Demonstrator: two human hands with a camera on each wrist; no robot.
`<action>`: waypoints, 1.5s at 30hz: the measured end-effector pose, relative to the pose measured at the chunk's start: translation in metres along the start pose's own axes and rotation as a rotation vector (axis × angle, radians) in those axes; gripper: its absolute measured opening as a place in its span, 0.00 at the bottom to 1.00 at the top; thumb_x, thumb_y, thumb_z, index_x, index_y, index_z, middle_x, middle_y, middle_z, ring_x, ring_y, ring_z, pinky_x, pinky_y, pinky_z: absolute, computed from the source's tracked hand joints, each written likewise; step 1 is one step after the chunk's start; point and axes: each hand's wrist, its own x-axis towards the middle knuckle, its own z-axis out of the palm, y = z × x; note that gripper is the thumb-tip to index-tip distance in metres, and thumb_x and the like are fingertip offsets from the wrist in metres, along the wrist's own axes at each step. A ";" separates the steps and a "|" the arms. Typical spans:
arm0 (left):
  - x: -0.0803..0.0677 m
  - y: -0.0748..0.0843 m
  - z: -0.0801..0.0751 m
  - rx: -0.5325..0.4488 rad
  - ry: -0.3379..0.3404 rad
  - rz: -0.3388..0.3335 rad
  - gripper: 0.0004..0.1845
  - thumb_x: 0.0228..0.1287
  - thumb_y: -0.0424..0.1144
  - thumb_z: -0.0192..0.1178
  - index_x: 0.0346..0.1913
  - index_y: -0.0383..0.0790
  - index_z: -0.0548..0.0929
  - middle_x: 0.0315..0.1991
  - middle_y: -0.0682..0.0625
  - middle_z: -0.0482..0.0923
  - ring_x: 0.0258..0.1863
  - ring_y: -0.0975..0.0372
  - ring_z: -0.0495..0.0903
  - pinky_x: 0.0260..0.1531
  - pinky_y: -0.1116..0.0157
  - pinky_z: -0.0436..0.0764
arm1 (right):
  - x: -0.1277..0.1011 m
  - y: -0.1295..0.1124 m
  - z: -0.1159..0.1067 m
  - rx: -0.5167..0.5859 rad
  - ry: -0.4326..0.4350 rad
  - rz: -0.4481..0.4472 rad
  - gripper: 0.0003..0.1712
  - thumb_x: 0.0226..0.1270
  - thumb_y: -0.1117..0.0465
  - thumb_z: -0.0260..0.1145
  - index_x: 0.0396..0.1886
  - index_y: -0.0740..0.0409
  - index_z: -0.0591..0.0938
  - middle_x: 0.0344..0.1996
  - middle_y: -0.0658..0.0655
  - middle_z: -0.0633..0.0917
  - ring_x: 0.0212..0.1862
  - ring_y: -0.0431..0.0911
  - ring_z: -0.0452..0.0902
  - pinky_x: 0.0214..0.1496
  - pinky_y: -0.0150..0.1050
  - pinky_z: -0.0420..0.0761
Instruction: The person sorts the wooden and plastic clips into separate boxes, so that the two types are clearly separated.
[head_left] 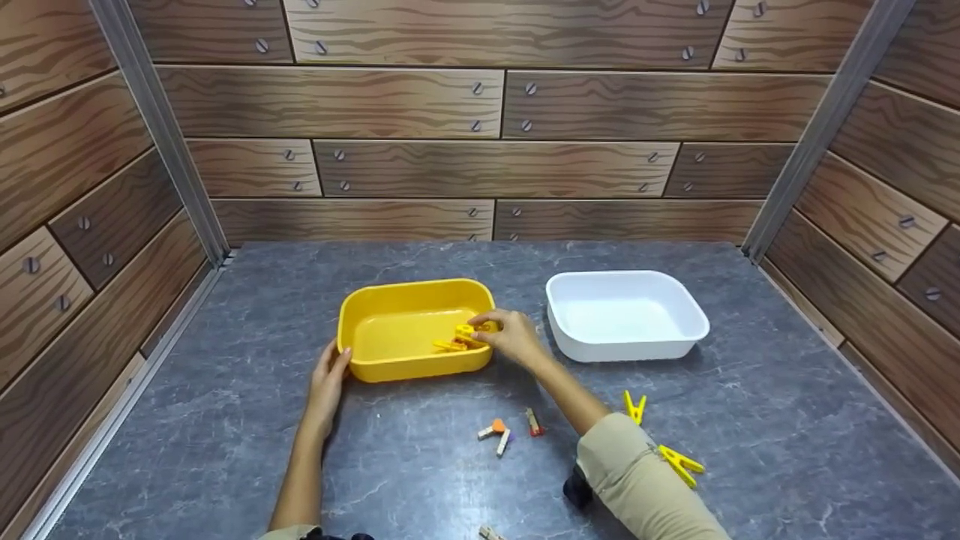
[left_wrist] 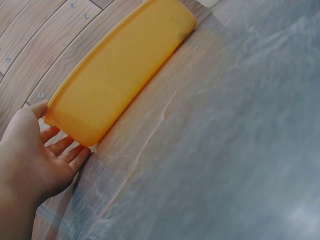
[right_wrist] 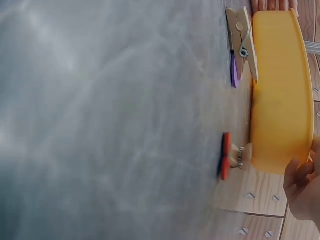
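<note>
My left hand (head_left: 327, 384) holds the left end of a yellow tub (head_left: 420, 367), thumb over the rim and fingers against the outer wall, as the left wrist view also shows. At the tub's right end, my right hand (head_left: 514, 339) reaches over the rim and pinches a yellow clothespin (head_left: 465, 331) between thumb and fingertips. Below it more yellow clothespins (head_left: 450, 346) lie on the tub floor, partly hidden. In the right wrist view the right hand (right_wrist: 304, 192) is beside the tub's end wall, its grasp hidden behind the rim.
To the right stands a white tub (head_left: 628, 351). In front of the yellow tub lie wooden clothespins with an orange tip (head_left: 498, 425), a purple tip (head_left: 504, 442) and a red tip (head_left: 534, 424). Two yellow clothespins, one far (head_left: 634, 407), one near (head_left: 681, 465), lie by the right sleeve.
</note>
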 end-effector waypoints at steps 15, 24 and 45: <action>0.000 -0.002 -0.002 0.008 -0.028 0.011 0.30 0.72 0.42 0.45 0.69 0.30 0.51 0.68 0.36 0.51 0.64 0.50 0.57 0.61 0.57 0.61 | -0.002 0.003 0.006 0.139 0.024 0.030 0.11 0.50 0.68 0.70 0.36 0.62 0.85 0.38 0.57 0.83 0.42 0.49 0.76 0.46 0.43 0.74; 0.001 -0.002 -0.001 0.000 -0.008 0.011 0.29 0.72 0.40 0.46 0.69 0.28 0.52 0.67 0.35 0.53 0.63 0.49 0.58 0.61 0.56 0.61 | -0.002 0.002 0.006 0.141 0.022 0.029 0.10 0.50 0.68 0.70 0.35 0.62 0.85 0.38 0.58 0.83 0.42 0.50 0.76 0.47 0.45 0.74; 0.003 -0.003 -0.001 -0.006 0.008 0.007 0.29 0.72 0.39 0.46 0.68 0.28 0.53 0.66 0.34 0.54 0.63 0.49 0.59 0.60 0.57 0.62 | 0.000 -0.001 0.003 0.061 -0.027 0.076 0.11 0.51 0.66 0.69 0.36 0.60 0.85 0.41 0.56 0.83 0.46 0.52 0.76 0.49 0.43 0.73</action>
